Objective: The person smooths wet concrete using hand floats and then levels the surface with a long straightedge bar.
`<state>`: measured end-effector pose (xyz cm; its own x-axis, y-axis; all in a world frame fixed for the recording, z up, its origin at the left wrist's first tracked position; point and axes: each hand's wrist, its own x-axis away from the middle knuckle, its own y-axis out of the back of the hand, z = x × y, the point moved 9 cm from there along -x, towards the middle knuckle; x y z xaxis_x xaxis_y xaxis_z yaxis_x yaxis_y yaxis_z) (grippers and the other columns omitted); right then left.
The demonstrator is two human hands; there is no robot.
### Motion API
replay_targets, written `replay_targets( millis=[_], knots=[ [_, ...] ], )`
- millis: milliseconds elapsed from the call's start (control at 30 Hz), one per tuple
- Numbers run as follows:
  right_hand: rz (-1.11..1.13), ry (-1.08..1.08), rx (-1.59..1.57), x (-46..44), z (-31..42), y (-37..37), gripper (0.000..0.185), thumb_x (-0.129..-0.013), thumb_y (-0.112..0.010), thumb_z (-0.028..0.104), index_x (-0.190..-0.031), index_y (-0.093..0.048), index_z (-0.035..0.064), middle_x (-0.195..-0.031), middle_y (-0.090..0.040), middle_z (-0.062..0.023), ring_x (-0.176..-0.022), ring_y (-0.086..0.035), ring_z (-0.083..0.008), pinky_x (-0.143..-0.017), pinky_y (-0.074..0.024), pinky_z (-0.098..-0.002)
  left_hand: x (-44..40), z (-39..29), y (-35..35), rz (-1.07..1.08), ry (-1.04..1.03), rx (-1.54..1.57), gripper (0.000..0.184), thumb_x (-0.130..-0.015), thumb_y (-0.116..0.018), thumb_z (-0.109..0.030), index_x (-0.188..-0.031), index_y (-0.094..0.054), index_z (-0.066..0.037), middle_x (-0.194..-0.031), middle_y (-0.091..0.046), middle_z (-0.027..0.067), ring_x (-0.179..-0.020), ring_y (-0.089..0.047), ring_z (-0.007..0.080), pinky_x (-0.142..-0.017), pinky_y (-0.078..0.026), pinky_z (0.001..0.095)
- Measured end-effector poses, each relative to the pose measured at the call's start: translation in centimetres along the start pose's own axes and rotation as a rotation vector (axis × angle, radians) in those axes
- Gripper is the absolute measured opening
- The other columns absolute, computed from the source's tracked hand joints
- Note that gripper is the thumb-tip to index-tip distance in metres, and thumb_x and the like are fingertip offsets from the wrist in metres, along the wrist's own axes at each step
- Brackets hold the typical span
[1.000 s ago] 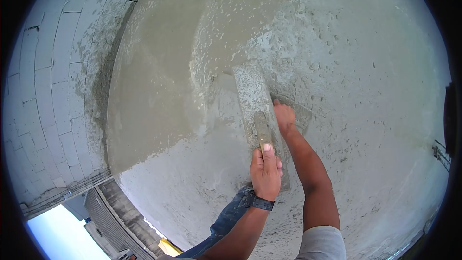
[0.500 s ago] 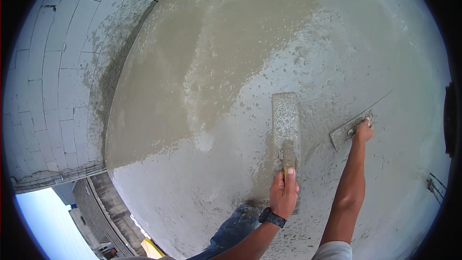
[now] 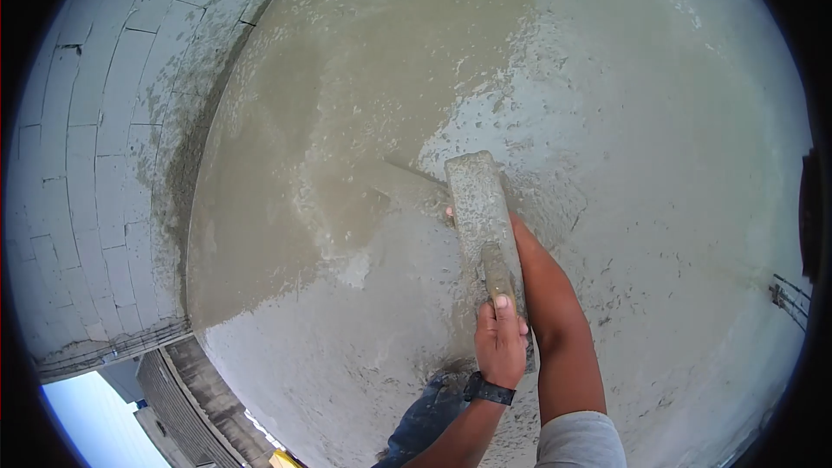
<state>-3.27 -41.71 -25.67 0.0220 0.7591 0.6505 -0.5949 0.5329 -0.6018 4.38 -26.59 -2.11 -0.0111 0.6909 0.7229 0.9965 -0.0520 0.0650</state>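
My left hand (image 3: pixel 501 342), with a black watch on its wrist, is wrapped round the handle of a long, mortar-caked float (image 3: pixel 479 199). Behind this float reaches my right arm, so most of my right hand (image 3: pixel 450 211) is hidden and only a fingertip shows at the float's left edge. The thin blade of a plastering trowel (image 3: pixel 416 172) sticks out to the left there, against the wet plaster (image 3: pixel 347 165). Its handle is out of sight behind the float. Darker, wetter plaster lies to the left and paler plaster to the right.
A pale block wall (image 3: pixel 104 165) with mortar splashes borders the plaster on the left. My jeans-clad leg (image 3: pixel 429 416) is below my left hand. Metal bars (image 3: pixel 790 299) stick out at the far right. Roofs (image 3: pixel 186 407) and sky show at lower left.
My right hand has swept the trowel leftwards, from the right of the float to behind it and out past its left side. The float has shifted slightly left and tilted.
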Motion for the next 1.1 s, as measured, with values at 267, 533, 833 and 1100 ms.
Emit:
replay_targets(
  millis=[267, 533, 833, 1100],
  knots=[
    [-0.559, 0.188, 1.475, 19.2, 3.4, 18.2, 0.054, -0.098, -0.058, 0.034, -0.145, -0.044, 0.0119, -0.113, -0.069, -0.02, -0.103, -0.065, -0.0429, -0.086, -0.0506, -0.0524, 5.3, 3.7, -2.1, 0.177, -0.08, -0.291, 0.047, -0.106, -0.04, -0.052, -0.096, -0.052, -0.008, -0.069, -0.053, 0.0028, -0.056, -0.049, 0.009, -0.05, -0.042, 0.0241],
    [-1.794, 0.266, 0.433, 48.2, -5.7, 39.8, 0.054, -0.095, -0.064, 0.031, -0.136, -0.053, -0.0031, -0.118, -0.068, -0.0259, -0.105, -0.066, -0.0421, -0.089, -0.0514, -0.048, 13.0, 14.0, -2.0, 0.493, -0.144, -0.767, 0.047, -0.106, -0.04, -0.051, -0.093, -0.053, -0.008, -0.067, -0.053, 0.0018, -0.053, -0.047, 0.0088, -0.049, -0.04, 0.0242],
    [-2.074, 0.398, -0.624, 75.1, -61.5, 33.7, 0.061, -0.087, -0.078, 0.035, -0.125, -0.06, -0.009, -0.111, -0.069, -0.0182, -0.102, -0.064, -0.0232, -0.092, -0.049, -0.0356, 24.4, 29.6, 5.7, 0.989, -0.308, -1.235, 0.043, -0.108, -0.041, -0.046, -0.092, -0.052, -0.007, -0.065, -0.05, 0.0013, -0.051, -0.046, 0.0077, -0.047, -0.039, 0.0231],
    [-2.363, 0.417, -1.601, 88.1, -103.3, 12.2, 0.039, -0.088, -0.078, 0.033, -0.106, -0.064, 0.0013, -0.074, -0.059, -0.0042, -0.059, -0.051, -0.0099, -0.053, -0.0423, -0.0267, 31.0, 46.2, 21.9, 1.335, -0.277, -1.58, 0.04, -0.107, -0.045, -0.045, -0.095, -0.053, -0.008, -0.064, -0.051, 0.0019, -0.051, -0.046, 0.008, -0.046, -0.039, 0.0226]
  ],
)
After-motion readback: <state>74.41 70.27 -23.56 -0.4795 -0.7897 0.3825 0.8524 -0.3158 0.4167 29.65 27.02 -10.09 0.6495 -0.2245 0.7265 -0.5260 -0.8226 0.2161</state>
